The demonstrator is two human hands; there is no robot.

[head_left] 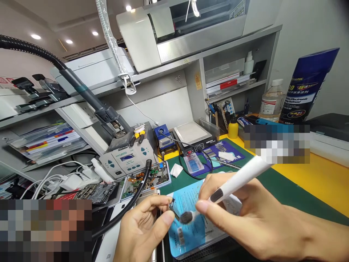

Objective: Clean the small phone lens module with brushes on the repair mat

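Head view finds the left hand pinching a small black part above the blue packet and the right hand gripping a white-handled brush over that packet, where excess bristle pressure could knock the part loose.

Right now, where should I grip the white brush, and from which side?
Probably grip the white brush by its barrel beyond the right hand, coming from above: that stretch is exposed and slants upward, while the bristles point toward the dark piece in the left hand.

White brush in right grip
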